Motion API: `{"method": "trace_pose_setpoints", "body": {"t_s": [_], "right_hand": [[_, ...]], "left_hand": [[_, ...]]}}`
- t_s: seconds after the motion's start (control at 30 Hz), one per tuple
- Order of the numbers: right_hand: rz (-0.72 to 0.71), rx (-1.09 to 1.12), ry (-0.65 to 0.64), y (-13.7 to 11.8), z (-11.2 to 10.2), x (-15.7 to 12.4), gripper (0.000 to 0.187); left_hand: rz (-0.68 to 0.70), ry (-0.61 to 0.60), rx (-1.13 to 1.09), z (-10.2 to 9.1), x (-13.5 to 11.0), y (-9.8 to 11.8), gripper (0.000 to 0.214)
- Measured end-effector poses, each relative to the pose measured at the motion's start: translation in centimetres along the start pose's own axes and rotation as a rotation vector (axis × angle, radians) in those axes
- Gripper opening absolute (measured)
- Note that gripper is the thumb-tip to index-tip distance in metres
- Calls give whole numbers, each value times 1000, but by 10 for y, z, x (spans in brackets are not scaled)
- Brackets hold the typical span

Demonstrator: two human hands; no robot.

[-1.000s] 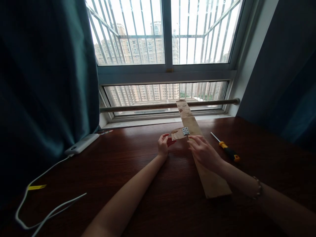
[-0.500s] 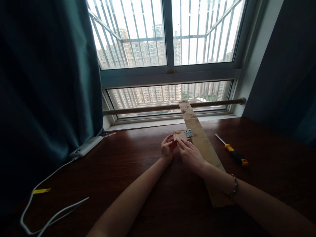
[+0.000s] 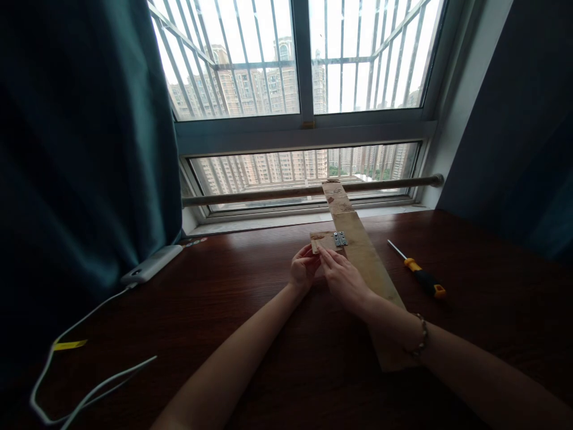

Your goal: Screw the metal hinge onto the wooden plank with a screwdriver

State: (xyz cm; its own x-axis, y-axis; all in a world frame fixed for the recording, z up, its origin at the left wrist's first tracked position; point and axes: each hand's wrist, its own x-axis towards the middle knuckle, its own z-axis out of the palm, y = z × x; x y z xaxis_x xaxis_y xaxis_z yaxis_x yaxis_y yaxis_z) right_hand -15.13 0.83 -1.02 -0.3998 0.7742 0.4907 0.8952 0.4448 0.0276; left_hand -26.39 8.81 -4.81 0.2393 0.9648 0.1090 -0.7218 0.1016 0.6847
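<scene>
A long wooden board [image 3: 362,239] lies on the dark table, reaching toward the window. A metal hinge [image 3: 341,239] joins its left edge to a small wooden piece [image 3: 323,240]. My left hand [image 3: 303,267] is closed with its fingertips at the near left corner of the small piece. My right hand [image 3: 342,275] has its fingers pressed together on the near edge of that same piece, its forearm crossing over the long board. Parts of the fingertips are hidden. To the right of the board lies a screwdriver [image 3: 421,275] with a yellow and black handle.
A white power strip [image 3: 152,264] lies at the left beside the curtain [image 3: 134,149], its white cable [image 3: 89,307] looping toward the near left. A yellow tag [image 3: 70,345] is on the cable. A horizontal rail [image 3: 268,194] runs before the window.
My left fingers have slid slightly down the small wooden piece, so more of its top shows. The whole view has shifted slightly; the hinge and long board keep their places.
</scene>
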Motion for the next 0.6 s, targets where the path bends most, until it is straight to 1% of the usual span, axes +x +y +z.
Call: {"method": "trace_pose_setpoints", "body": {"t_s": [0.1,0.17,0.23,0.4,0.47,0.57,0.6], "right_hand": [[8,4,-27,0,-2,1,50],[8,22,-28,2,-3,2,50],[-4,46,-13,4,-4,2,50],[-34,162,50,11,-3,5,47],[15,230,103,17,-1,8,48],[175,282,243,33,-1,12,52],[214,280,269,40,-2,13,54]], "left_hand": [[-9,-36,-10,-2,1,-1,36],[-20,-61,-33,-1,0,-1,30],[-31,-76,-57,2,-1,0,20],[-22,-71,-17,11,-4,1,16],[-13,-74,3,12,-5,1,15],[-30,-64,23,12,-6,2,21],[-36,-56,28,12,-6,2,21]]}}
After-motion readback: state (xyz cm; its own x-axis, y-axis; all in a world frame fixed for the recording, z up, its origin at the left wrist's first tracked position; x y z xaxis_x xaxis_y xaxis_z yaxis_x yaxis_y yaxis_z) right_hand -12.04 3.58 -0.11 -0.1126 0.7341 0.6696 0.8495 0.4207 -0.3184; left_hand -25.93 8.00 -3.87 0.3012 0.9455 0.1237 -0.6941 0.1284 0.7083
